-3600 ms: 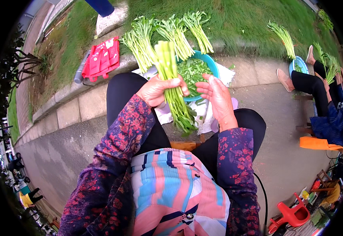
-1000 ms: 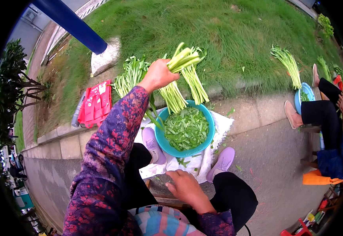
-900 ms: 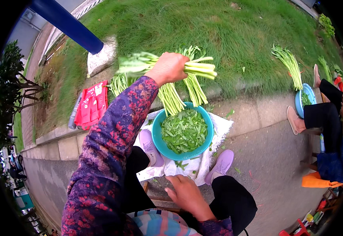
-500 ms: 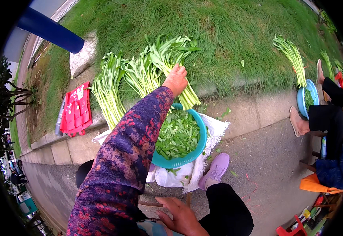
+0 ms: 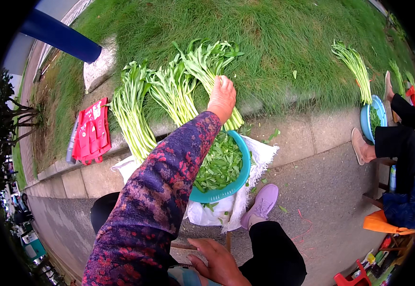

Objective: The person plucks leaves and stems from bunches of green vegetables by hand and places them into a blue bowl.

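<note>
Hands: the left hand [image 5: 222, 97], at the end of a dark floral sleeve [image 5: 162, 183], rests with bent fingers against the stems of the right-hand bundle of leafy greens [image 5: 206, 66]. Its palm side is hidden, so whether it grips cannot be told. The right hand [image 5: 217, 261] is low over the lap, nothing in it, thumb parted from the fingers.

Greens: the right-hand bundle lies across the kerb, leaves on the grass [image 5: 274, 52], stem ends near the far rim of a teal basin [image 5: 245, 162]. A middle bundle [image 5: 176, 90] and a left-hand bundle [image 5: 133, 107] lie beside it, leaves likewise away from the person.

Surroundings: the basin holds loose green leaves [image 5: 219, 164] and stands on a white cloth [image 5: 207, 214], partly covered by the sleeve. A lilac shoe [image 5: 261, 205] is just beside the cloth. A red bag [image 5: 91, 133] lies left of the bundles.
</note>
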Available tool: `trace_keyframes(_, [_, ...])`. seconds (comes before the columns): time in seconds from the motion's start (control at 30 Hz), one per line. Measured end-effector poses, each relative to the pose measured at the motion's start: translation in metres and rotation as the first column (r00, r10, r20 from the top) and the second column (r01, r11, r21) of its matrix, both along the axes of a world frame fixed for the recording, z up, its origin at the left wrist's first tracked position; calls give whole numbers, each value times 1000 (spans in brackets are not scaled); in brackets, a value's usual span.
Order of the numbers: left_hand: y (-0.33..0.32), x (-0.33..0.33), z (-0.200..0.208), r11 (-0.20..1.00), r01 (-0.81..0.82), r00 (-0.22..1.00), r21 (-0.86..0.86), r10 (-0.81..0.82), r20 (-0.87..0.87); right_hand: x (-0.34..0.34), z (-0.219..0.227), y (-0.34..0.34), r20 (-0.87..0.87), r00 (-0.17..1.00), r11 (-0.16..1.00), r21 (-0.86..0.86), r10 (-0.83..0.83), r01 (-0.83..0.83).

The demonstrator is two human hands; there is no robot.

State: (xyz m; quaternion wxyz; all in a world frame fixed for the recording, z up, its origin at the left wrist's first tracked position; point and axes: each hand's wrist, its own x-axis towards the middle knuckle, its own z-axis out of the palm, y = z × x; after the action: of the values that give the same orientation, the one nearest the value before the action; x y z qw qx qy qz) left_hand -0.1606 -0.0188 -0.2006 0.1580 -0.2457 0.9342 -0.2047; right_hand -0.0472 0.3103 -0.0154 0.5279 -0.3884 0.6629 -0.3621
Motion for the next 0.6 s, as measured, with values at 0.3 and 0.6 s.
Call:
trace_keyframes(0.3, [64, 111, 9, 732, 543, 838, 411, -442, -321, 6, 0, 1, -370, 870, 934, -17, 325, -356])
trace_keyframes(0.6, [-19, 210, 1, 893, 208, 945, 400, -77, -318, 11, 12, -7, -301, 822, 872, 77, 483, -484])
